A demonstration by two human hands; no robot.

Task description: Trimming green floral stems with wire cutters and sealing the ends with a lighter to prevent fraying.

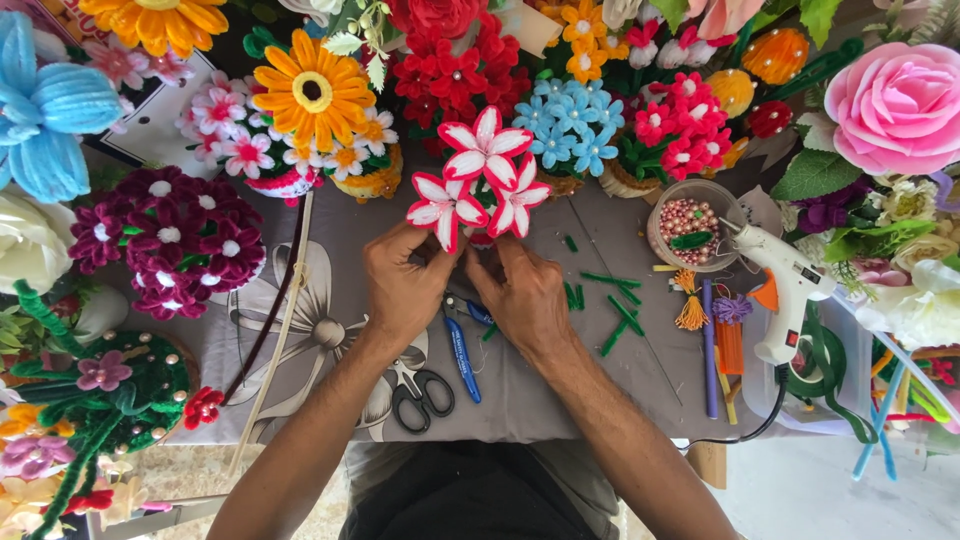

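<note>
Both my hands hold a small bunch of red-and-white handmade flowers (481, 175) by its stems, above a grey cloth-covered table (340, 300). My left hand (405, 283) grips the stems from the left, fingers curled under the left flower. My right hand (520, 290) pinches the stems from the right, just beneath the blooms. The stems themselves are hidden by my fingers. Blue-handled pliers (462, 350) lie on the cloth between my wrists, and black scissors (422, 395) lie nearer to me.
Handmade flower bouquets ring the table on the left, far and right sides. A white glue gun (788, 290) stands at the right beside a clear bowl of pink beads (688, 222). Green stem cuttings (620, 305) and coloured sticks (718, 345) lie right of my hands.
</note>
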